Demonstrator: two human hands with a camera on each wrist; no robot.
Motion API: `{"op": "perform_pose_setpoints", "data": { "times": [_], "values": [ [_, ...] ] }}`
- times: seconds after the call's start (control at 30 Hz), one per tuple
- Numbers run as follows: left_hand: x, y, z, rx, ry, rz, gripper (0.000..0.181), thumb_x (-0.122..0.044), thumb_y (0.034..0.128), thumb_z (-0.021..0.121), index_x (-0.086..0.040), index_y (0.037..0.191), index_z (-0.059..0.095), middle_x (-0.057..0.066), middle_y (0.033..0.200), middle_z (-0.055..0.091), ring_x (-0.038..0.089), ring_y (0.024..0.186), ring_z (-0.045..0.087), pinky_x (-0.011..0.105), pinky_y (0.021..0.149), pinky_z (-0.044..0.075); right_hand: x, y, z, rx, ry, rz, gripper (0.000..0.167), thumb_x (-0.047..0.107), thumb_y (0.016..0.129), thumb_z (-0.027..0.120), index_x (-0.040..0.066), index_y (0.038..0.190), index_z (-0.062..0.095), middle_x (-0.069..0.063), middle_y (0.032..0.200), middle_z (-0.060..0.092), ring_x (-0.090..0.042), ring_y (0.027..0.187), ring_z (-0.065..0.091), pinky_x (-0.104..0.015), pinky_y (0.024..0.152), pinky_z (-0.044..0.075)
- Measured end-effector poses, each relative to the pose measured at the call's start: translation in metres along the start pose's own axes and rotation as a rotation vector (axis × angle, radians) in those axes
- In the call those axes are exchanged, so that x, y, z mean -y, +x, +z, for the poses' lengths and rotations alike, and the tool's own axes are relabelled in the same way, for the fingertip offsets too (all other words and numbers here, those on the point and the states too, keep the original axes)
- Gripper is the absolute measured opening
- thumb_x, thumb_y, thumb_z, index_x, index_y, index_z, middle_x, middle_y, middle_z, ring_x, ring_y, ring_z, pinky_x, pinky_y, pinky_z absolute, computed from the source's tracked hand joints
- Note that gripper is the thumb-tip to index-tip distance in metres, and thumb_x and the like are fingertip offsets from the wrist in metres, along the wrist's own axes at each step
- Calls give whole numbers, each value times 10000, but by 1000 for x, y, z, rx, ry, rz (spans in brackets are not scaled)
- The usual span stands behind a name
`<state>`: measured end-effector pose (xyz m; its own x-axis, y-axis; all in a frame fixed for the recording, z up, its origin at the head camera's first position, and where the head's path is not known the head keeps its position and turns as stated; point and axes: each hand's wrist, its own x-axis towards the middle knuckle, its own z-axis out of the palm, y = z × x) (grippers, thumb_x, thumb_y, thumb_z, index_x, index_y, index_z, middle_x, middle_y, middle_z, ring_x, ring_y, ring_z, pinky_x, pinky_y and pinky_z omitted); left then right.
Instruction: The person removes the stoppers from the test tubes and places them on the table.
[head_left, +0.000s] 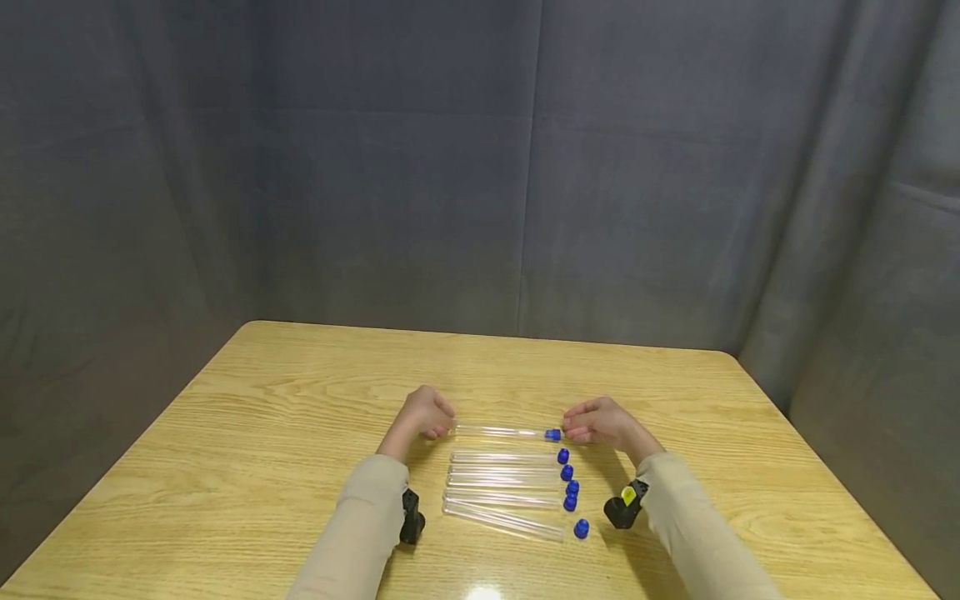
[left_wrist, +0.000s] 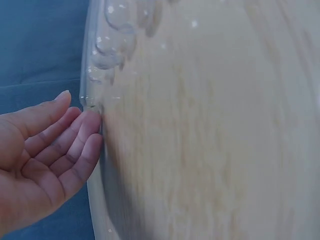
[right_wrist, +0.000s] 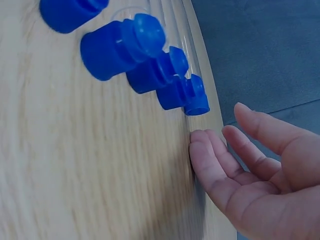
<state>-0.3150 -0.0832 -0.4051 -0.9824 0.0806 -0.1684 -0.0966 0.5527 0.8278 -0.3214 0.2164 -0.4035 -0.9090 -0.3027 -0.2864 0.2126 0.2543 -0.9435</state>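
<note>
A clear test tube [head_left: 495, 432] with a blue cap [head_left: 552, 434] in its right end lies crosswise at the far side of the group. At its rounded left end is my left hand [head_left: 427, 412]; in the left wrist view its fingertips [left_wrist: 90, 121] appear to touch that end, thumb held apart. Just beyond the blue cap, my right hand [head_left: 603, 422] rests low over the table with loosely bent fingers [right_wrist: 205, 155], holding nothing. Nearer lie several uncapped test tubes [head_left: 502, 482], roughly parallel, the nearest one slanted. Several loose blue caps [head_left: 581, 528] stand by their right ends.
The wooden table [head_left: 225, 467] has rounded far corners. Behind it and along the sides hangs a dark grey curtain [head_left: 390, 167]. Black wrist cameras [head_left: 411, 518] are strapped over both light sleeves [head_left: 352, 529].
</note>
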Motion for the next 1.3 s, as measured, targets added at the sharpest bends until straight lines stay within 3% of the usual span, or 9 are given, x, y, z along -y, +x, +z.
{"op": "perform_pose_setpoints", "data": {
  "times": [0.43, 0.63, 0.67, 0.8, 1.0, 1.3],
  "values": [
    [-3, -2, 8, -23, 104, 43, 128, 7, 704, 724, -6, 828, 695, 34, 640, 603, 118, 488, 505, 221, 476, 451, -2, -2, -1, 31, 74, -14, 306, -65, 892, 458, -238, 1134, 387, -107, 832, 629, -138, 696, 615, -276, 694, 512],
    [-2, 0, 10, -19, 144, 46, 110, 8, 681, 747, -19, 778, 704, 24, 678, 606, 107, 497, 497, 211, 487, 452, -10, 3, -3, 36, 46, -32, 326, 3, 856, 565, -198, 1091, 462, -121, 855, 630, -130, 697, 611, -271, 691, 511],
    [-2, 0, 10, -16, 152, 51, 103, 7, 682, 747, -20, 772, 705, 21, 676, 601, 104, 496, 495, 209, 485, 451, -18, 10, -8, 70, 64, -61, 310, 26, 845, 593, -177, 1057, 498, -120, 838, 631, -134, 687, 613, -263, 670, 513],
    [-3, -1, 9, -5, 172, 56, 71, -2, 697, 739, -22, 757, 706, 27, 666, 598, 105, 492, 490, 213, 483, 449, -20, 12, -10, 85, 80, -68, 311, 49, 824, 628, -160, 1028, 521, -118, 825, 634, -136, 685, 614, -262, 667, 513],
    [-4, -2, 7, -3, 129, 36, 70, -25, 734, 716, -8, 801, 702, 38, 700, 604, 122, 522, 523, 236, 520, 474, -6, -1, 0, 28, 52, -18, 330, -19, 871, 527, -216, 1118, 431, -96, 833, 631, -122, 698, 608, -259, 692, 508],
    [1, -1, 3, 27, -31, 16, 96, 13, 772, 664, 58, 856, 673, 94, 663, 637, 149, 559, 593, 266, 548, 511, -7, 1, -3, 45, 99, -26, 308, -44, 904, 444, -248, 1128, 390, -114, 824, 639, -155, 721, 623, -299, 721, 508]
  ]
}}
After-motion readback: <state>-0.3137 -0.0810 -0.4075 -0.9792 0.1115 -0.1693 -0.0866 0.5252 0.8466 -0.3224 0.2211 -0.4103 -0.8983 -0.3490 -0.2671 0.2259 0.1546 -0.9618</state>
